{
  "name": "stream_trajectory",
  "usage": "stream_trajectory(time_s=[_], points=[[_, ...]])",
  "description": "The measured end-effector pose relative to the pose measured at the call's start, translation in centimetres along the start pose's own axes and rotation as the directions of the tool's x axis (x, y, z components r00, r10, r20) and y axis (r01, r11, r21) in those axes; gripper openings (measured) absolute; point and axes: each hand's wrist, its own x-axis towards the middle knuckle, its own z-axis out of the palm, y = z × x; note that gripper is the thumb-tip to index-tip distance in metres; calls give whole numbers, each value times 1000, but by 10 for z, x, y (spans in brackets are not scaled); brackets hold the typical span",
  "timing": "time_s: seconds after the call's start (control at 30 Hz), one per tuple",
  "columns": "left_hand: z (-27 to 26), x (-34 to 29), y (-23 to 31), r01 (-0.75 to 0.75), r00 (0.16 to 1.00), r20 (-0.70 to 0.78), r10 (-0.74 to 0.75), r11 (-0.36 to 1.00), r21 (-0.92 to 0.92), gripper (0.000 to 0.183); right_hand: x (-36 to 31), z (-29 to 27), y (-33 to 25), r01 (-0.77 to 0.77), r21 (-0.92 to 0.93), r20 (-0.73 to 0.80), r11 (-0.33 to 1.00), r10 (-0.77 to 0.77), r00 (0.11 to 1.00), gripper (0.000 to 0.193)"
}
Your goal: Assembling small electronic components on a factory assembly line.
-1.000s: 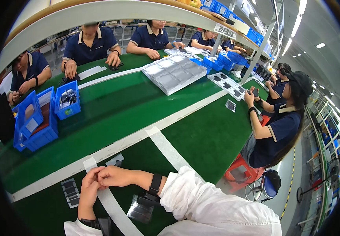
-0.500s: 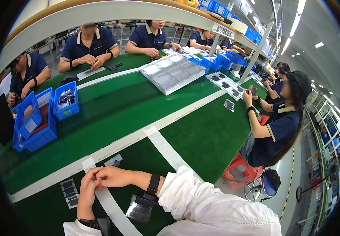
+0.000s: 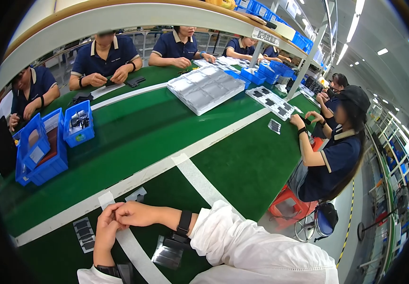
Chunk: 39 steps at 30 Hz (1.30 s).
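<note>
At the lower left of the frame the person's two hands meet over the green table (image 3: 242, 165). The left hand (image 3: 106, 227) comes up from the bottom edge with its fingers curled in, and the right hand (image 3: 136, 214) comes in from the right, its fingers curled too and touching those of the left. Whatever they pinch between them is too small and hidden to make out, so I cannot tell if either hand holds anything. A black wristband (image 3: 184, 222) sits on the right wrist, next to a white sleeve (image 3: 242, 246).

Under the hands a white tape line (image 3: 133, 251) runs toward the bottom edge. Just left of the left hand lies a small dark card (image 3: 84, 234) of parts. Just above the hands lies a small grey piece (image 3: 136, 194). Below the right wrist lies a shiny grey bag (image 3: 167, 253).

At the left edge of the frame stand blue bins (image 3: 48, 142). At upper centre lies a stack of grey trays (image 3: 206, 87). Along the top edge people in dark blue shirts sit with their hands on the table. At the right a person in a black cap (image 3: 356, 97) sits on a red stool (image 3: 287, 210), hands at the table edge near a small dark card (image 3: 274, 126).
</note>
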Motion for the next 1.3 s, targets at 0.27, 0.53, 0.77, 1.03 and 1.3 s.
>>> stream_trajectory(time_s=[0.27,0.53,0.77,1.03,1.3], points=[[-1,0,-3,-4,1000,-4,4,1000,-6,46,0,-1,-2,-20,-13,7,1000,20,1000,16],[-4,1,-4,7,1000,16,-7,1000,17,48,-3,0,-9,-18,4,14,1000,18,1000,7],[-3,0,-2,-18,1000,7,18,1000,23,48,-3,0,-8,-7,-44,14,999,8,1000,7],[-3,0,-7,-55,998,9,54,998,37,48,-3,-1,-6,-26,-85,22,996,28,999,7],[-1,-1,-4,15,1000,-1,-15,1000,-7,48,-1,0,1,-30,-56,8,998,31,999,5]])
